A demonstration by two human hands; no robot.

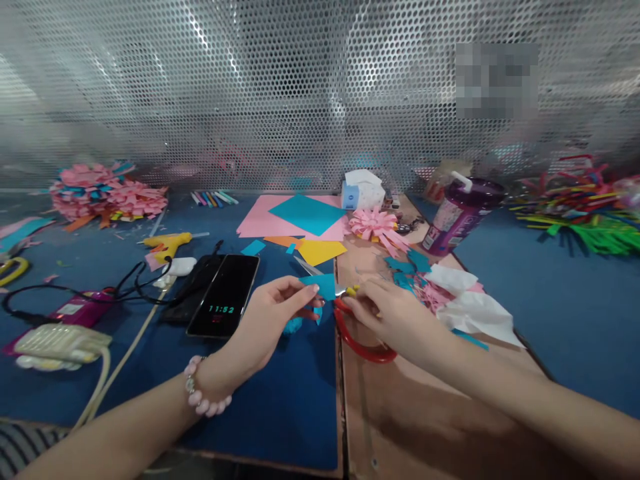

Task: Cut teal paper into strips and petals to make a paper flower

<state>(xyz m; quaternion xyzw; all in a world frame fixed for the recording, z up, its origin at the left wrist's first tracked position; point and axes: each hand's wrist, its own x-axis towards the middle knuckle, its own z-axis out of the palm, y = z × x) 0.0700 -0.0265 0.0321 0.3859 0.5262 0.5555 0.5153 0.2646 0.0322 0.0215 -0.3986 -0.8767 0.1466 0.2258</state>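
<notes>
My left hand (280,307) is closed, pinching a small piece of blue paper (325,287) between thumb and fingers. My right hand (383,307) grips scissors with red and yellow handles (369,352); one red loop hangs below the fingers. The blade tips show beyond the blue paper, but whether the paper lies between the blades I cannot tell. Under my left hand are a blue fringed bit (293,326) and a narrow blue strip. Just past the hands lie a yellow paper piece (321,252) and an orange one (281,242).
Pink sheets (253,220) with a blue square (309,215) lie behind, beside a tissue box (363,193) and pink paper flower (374,225). Left are a phone (225,293), yellow glue gun (169,245) and cables. Right stand a purple cup (457,217) and crumpled tissue (477,317). A perforated metal panel rises behind.
</notes>
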